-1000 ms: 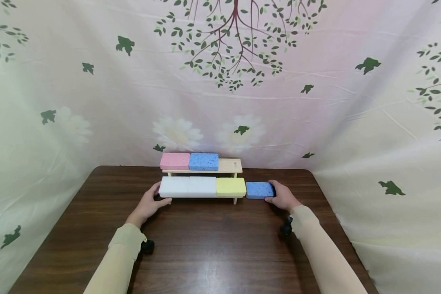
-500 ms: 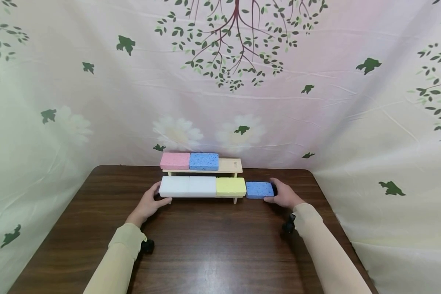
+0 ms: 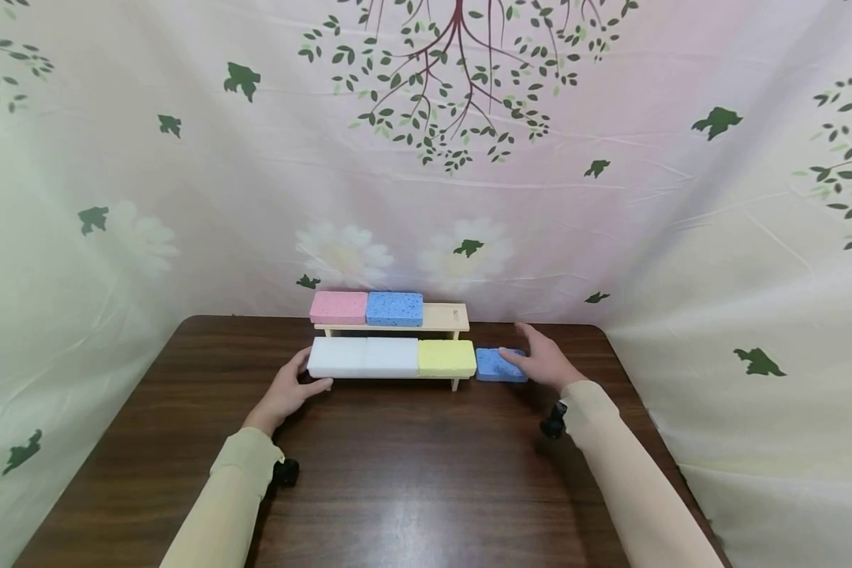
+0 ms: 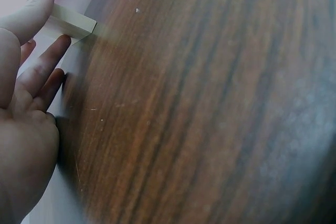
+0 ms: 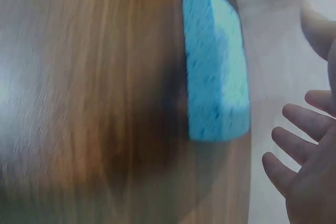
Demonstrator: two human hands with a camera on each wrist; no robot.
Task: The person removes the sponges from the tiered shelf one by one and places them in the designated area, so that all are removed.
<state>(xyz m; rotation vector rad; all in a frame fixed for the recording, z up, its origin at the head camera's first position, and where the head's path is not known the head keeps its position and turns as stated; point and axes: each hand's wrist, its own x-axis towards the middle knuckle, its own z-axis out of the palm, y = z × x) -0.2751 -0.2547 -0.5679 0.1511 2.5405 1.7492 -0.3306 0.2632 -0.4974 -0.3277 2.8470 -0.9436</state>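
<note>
A two-tier wooden rack point(image 3: 446, 317) stands at the back of the table, bearing a row of sponges on each tier. My left hand point(image 3: 289, 394) holds the left end of its lower tier, thumb in front and fingers behind. In the left wrist view, the fingers point(image 4: 44, 64) lie right at the pale wooden edge. Just right of the rack lies a blue sponge point(image 3: 492, 366) on the table. My right hand point(image 3: 545, 364) hovers over that sponge's right end with fingers spread. The right wrist view shows the sponge point(image 5: 215, 72) apart from the fingers.
On the lower tier sit two white blocks point(image 3: 362, 357) and a yellow sponge point(image 3: 446, 358). A pink sponge point(image 3: 338, 308) and another blue sponge point(image 3: 394, 308) fill the upper tier's left part. Printed cloth point(image 3: 426, 197) hangs close behind the dark wooden table point(image 3: 412, 473).
My right hand has let go of the blue sponge, rising and spreading its fingers. The sponge remains beside the rack. My left hand has stayed at the rack's left end.
</note>
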